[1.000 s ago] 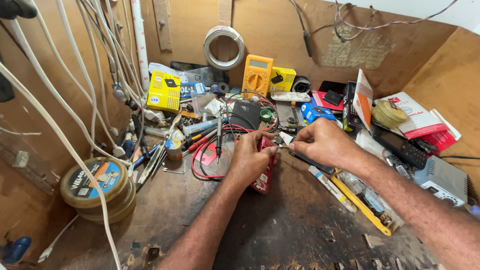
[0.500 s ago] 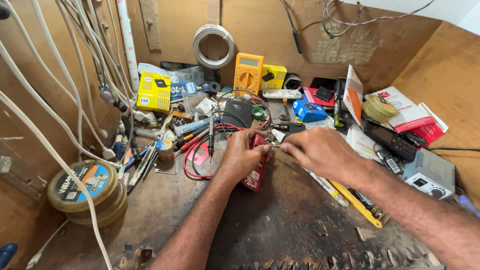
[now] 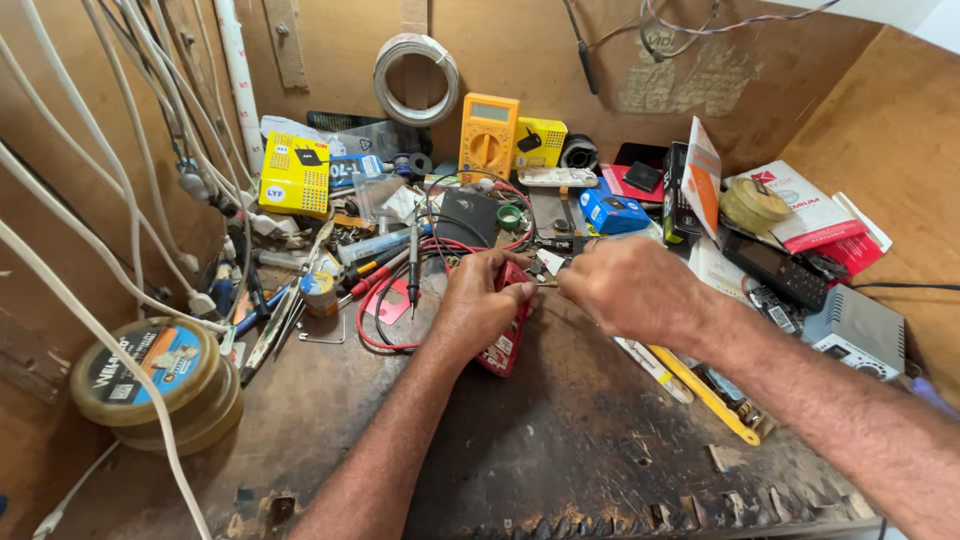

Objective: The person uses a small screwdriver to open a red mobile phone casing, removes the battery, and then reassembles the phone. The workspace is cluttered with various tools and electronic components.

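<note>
My left hand (image 3: 482, 302) grips a small red device (image 3: 506, 345) that rests on the worn wooden bench (image 3: 560, 450). My right hand (image 3: 632, 288) is closed around a thin tool whose tip (image 3: 546, 284) meets the top of the red device; most of the tool is hidden by my fingers. Red and black test leads (image 3: 385, 310) loop on the bench just left of my left hand, with a probe (image 3: 412, 262) standing among them.
A yellow multimeter (image 3: 488, 138) and a coil of white wire (image 3: 415, 78) stand at the back. Round tins (image 3: 150, 375) sit at left under hanging white cables (image 3: 120, 200). Boxes, phones (image 3: 775, 265) and a yellow ruler (image 3: 705, 390) crowd the right side.
The view has tilted and shifted a little. Both hands stay at the red device, and my right hand has edged closer to my left.
</note>
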